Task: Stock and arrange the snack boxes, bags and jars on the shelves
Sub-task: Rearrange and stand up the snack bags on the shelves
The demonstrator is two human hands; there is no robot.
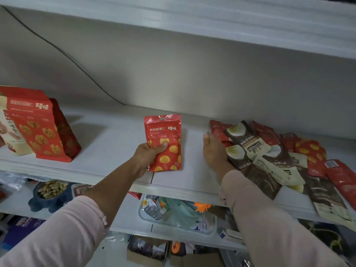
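Shelf (pixel 107 143) white and pale-walled: left grip (pixel 148 154) clasps red pouch (pixel 165 132), right grip (pixel 212 151) flat against piled packets (pixel 269 151).

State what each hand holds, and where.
The left hand grips the red pouch by its lower left edge. The right hand holds nothing, touching the pile.

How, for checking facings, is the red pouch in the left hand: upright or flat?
Upright: the red pouch has its top edge up, label outward, gripped low by the left hand.
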